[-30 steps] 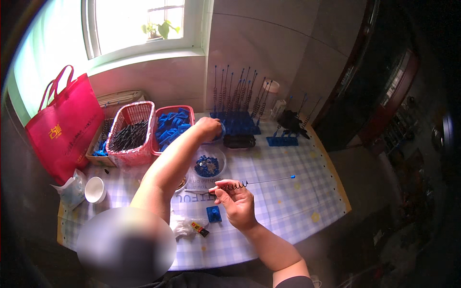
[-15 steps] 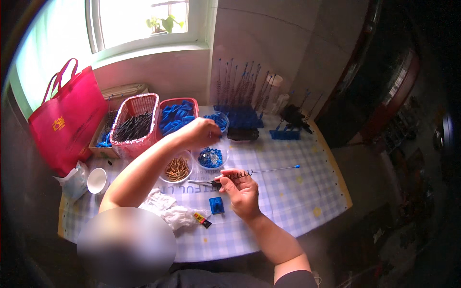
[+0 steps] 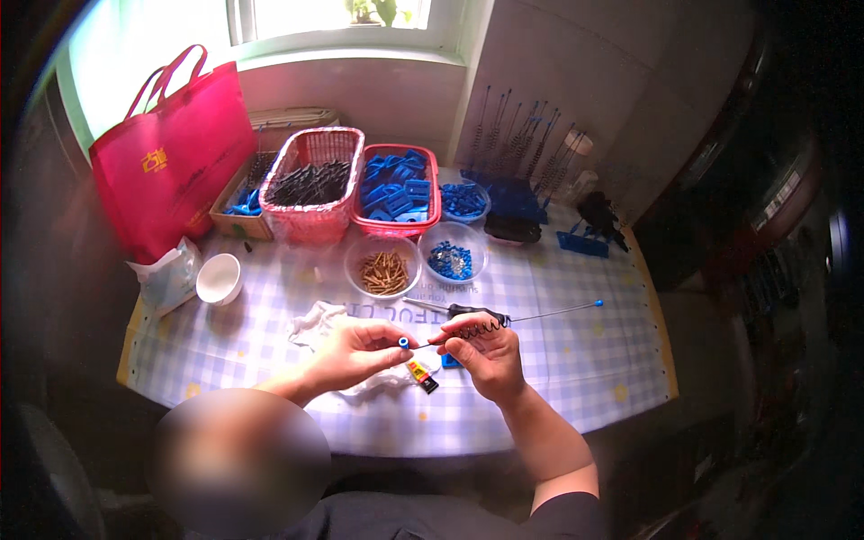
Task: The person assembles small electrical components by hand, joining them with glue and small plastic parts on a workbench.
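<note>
Between the fingertips of my left hand (image 3: 360,353) is a small blue cylindrical cap (image 3: 404,343), its open end showing. My right hand (image 3: 486,355) pinches a black coil spring with a thin rod (image 3: 553,312) through it. The rod's far end carries a blue tip (image 3: 598,303); its near end points at the cap, close to it. Just behind my right hand lies a screwdriver (image 3: 430,306) with a dark handle. Below the hands are a yellow-and-black glue tube (image 3: 421,374) and a blue block (image 3: 450,361), partly hidden by my right hand.
Behind the hands stand a bowl of brass-coloured pins (image 3: 385,273), a bowl of blue and clear bits (image 3: 453,261) and a bowl of blue pieces (image 3: 463,200). Farther back are a basket of black springs (image 3: 310,184), a red basket of blue parts (image 3: 396,189) and several upright spring rods (image 3: 526,135).
My left hand has come back from near the blue-pieces bowl to my right hand, with the blue cap now showing in it. The view has shifted, so the table sits differently.
</note>
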### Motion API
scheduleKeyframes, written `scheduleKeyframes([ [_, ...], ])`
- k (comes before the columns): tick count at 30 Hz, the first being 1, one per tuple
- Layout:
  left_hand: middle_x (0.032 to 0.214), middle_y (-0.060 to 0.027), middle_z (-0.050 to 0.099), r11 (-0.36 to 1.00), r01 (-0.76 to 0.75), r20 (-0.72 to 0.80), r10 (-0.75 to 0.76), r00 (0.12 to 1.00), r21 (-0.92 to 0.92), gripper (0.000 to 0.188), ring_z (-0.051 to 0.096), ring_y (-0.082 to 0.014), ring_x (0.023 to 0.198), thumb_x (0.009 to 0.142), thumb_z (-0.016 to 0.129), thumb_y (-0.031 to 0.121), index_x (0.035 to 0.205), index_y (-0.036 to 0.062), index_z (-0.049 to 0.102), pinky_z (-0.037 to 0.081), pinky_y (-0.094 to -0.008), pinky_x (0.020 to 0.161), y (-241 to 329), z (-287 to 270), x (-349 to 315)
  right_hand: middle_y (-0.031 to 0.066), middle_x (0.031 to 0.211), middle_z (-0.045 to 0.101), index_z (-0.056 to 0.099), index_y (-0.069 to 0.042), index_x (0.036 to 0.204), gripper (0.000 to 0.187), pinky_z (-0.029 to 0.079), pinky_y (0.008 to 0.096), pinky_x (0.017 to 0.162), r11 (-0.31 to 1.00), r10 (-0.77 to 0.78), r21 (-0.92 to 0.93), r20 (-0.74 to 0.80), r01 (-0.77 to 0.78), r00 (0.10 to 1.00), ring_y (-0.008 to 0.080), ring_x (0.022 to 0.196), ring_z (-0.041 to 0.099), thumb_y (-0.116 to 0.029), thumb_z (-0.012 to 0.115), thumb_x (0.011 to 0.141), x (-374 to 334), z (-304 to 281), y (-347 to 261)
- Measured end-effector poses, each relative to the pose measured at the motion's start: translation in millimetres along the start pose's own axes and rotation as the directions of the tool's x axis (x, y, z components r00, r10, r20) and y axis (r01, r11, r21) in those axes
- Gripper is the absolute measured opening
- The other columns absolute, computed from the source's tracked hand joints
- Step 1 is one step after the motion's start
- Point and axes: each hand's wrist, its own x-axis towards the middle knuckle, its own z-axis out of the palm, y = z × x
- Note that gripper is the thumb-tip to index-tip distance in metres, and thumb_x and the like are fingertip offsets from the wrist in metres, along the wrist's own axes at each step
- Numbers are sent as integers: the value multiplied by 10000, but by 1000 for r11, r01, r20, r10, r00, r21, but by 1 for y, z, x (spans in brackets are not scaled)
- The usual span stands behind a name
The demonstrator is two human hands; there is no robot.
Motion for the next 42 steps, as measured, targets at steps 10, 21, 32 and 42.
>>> scheduleKeyframes([
  [10,837,-12,667,965,-148,-19,155,988,217,198,555,-34,720,887,670,121,1054,16,666,455,-217,628,-21,5,-12,172,1024,661,547,18,1104,191,521,338,869,985,97,134,56,-104,994,220,946,657,-28,578,920,-7,16,5],
  [21,860,-1,676,992,-74,-50,80,996,103,211,578,-36,762,886,662,95,1077,5,660,478,-214,651,-21,8,-16,113,1019,677,602,27,1075,199,503,273,847,976,-29,-212,83,46,996,154,951,644,7,632,879,-13,23,10],
  [32,976,-52,678,999,-51,-79,51,996,3,242,627,-89,831,908,623,66,1137,-10,639,528,-247,754,-10,13,-22,159,1036,663,556,19,1117,207,523,321,862,1000,22,-20,44,-22,999,203,981,642,32,566,911,-15,22,4],
  [42,1008,-86,654,816,135,-38,-189,981,-562,364,607,-118,842,911,626,91,1242,-37,549,502,-223,775,-15,-1,-19,136,1041,654,537,19,1123,197,504,311,893,999,12,41,-81,-9,997,170,969,629,-2,561,928,-7,16,-1],
])
